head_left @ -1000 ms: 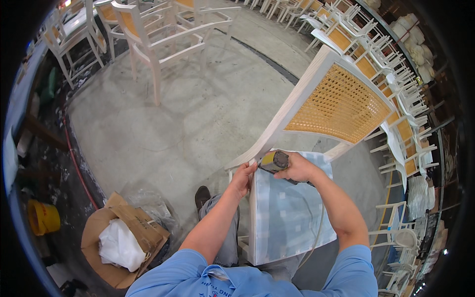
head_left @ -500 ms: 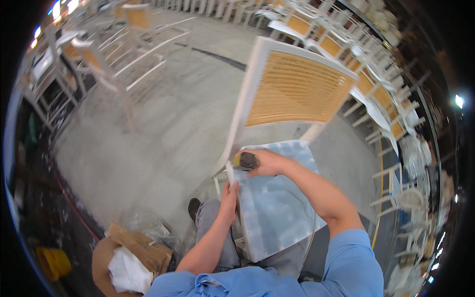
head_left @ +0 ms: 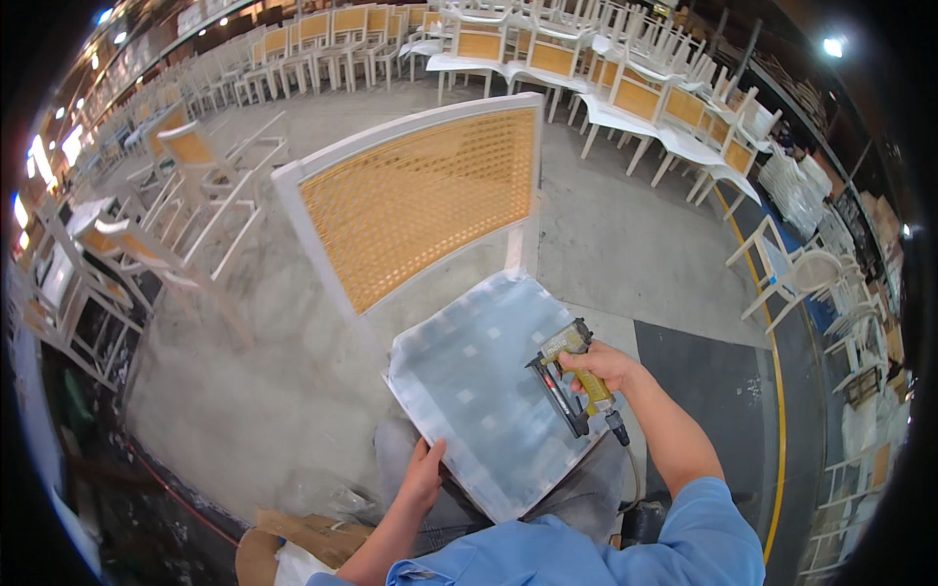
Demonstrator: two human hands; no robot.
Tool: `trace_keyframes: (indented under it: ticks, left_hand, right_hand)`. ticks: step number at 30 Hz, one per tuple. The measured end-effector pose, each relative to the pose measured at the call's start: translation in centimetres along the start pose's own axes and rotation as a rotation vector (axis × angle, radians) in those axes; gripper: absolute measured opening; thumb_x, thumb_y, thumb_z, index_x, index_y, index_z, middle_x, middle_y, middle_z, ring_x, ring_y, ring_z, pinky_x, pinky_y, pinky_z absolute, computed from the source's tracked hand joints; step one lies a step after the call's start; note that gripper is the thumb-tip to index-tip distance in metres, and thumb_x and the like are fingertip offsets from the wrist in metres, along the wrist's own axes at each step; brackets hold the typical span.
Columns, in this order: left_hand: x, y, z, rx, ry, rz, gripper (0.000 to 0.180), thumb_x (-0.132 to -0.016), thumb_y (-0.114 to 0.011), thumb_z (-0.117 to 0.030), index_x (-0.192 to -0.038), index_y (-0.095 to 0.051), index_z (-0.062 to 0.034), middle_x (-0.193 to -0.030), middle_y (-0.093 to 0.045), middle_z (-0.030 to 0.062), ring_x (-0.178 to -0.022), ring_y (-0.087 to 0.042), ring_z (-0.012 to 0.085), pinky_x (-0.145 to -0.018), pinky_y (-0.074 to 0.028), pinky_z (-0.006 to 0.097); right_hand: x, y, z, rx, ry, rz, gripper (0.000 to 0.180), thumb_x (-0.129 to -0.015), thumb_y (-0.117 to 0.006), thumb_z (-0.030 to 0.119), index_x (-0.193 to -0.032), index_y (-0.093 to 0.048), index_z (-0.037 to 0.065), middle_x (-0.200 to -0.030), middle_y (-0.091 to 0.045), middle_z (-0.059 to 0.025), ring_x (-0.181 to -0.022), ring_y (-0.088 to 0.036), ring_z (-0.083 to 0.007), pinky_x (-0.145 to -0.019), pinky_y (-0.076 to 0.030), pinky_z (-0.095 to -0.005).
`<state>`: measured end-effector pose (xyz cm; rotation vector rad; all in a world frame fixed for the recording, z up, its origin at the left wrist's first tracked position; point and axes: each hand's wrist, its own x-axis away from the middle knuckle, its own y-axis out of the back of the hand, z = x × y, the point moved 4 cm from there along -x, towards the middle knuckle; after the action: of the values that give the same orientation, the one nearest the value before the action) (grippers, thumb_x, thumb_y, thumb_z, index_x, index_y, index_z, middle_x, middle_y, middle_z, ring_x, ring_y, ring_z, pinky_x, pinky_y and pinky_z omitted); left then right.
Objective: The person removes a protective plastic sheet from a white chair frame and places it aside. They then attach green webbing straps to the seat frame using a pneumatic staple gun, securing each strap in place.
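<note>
A white-framed chair stands before me, its woven cane back [head_left: 425,200] at the far side. Pale blue-grey fabric with lighter square patches covers its seat [head_left: 469,381]. My left hand [head_left: 424,474] is closed on the seat's left edge, fingertips at the rim. My right hand [head_left: 608,367] is wrapped around the handle of a yellow and black pneumatic staple gun [head_left: 576,366]. The gun is held over the right part of the seat, its magazine slanting toward me. A hose hangs from the handle's end. Whether the gun's nose touches the fabric I cannot tell.
Bare chair frames [head_left: 210,210] stand at the left. Rows of cane-backed chairs [head_left: 479,49] line the back, with more white chairs [head_left: 767,269] at the right. A cardboard box [head_left: 313,537] sits at my lower left. A yellow line [head_left: 779,420] runs along the floor at right.
The chair has turned anticlockwise in view, its back now further left. My right hand has moved the staple gun from the seat's far left corner to its right side. My left hand is lower along the edge.
</note>
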<state>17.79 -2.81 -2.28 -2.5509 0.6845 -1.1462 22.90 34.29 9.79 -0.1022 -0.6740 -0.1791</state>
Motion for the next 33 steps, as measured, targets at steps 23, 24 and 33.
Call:
trace_keyframes:
  ticks: [23, 24, 33]
  left_hand:
    - [-29.4, -23.3, -21.8, -1.437, -0.526, -0.132, 0.037, -0.088, -0.073, -0.035, -0.110, -0.076, -0.0054, -0.107, -0.076, 0.0166, -0.102, -0.072, 0.0319, -0.087, -0.056, 0.044]
    - [-29.6, -24.6, -21.2, -1.403, -0.476, -0.090, 0.035, -0.089, -0.071, -0.035, -0.107, -0.077, -0.0061, -0.110, -0.076, 0.0156, -0.105, -0.072, 0.0329, -0.090, -0.055, 0.045]
    - [-31.0, -21.5, -22.9, -1.168, -0.459, -0.028, 0.029, -0.089, -0.063, -0.024, -0.091, -0.075, 0.0018, -0.089, -0.074, 0.0166, -0.082, -0.068, 0.0258, -0.075, -0.052, 0.041]
  right_hand:
    - [-10.9, 3.7, 6.8, 0.754, 0.518, -0.451, 0.041, -0.097, -0.067, 0.026, -0.134, -0.067, 0.008, -0.107, -0.076, -0.0179, -0.104, -0.070, -0.0393, -0.093, -0.054, -0.0480]
    - [-12.2, 4.5, 6.5, 0.781, 0.517, -0.485, 0.043, -0.097, -0.066, 0.026, -0.137, -0.065, 0.010, -0.108, -0.075, -0.0188, -0.104, -0.070, -0.0396, -0.093, -0.054, -0.0478]
    - [-18.4, 2.0, 9.3, 0.858, 0.530, -0.457, 0.037, -0.099, -0.064, 0.025, -0.135, -0.066, 0.017, -0.112, -0.074, -0.0192, -0.106, -0.069, -0.0408, -0.092, -0.054, -0.0494]
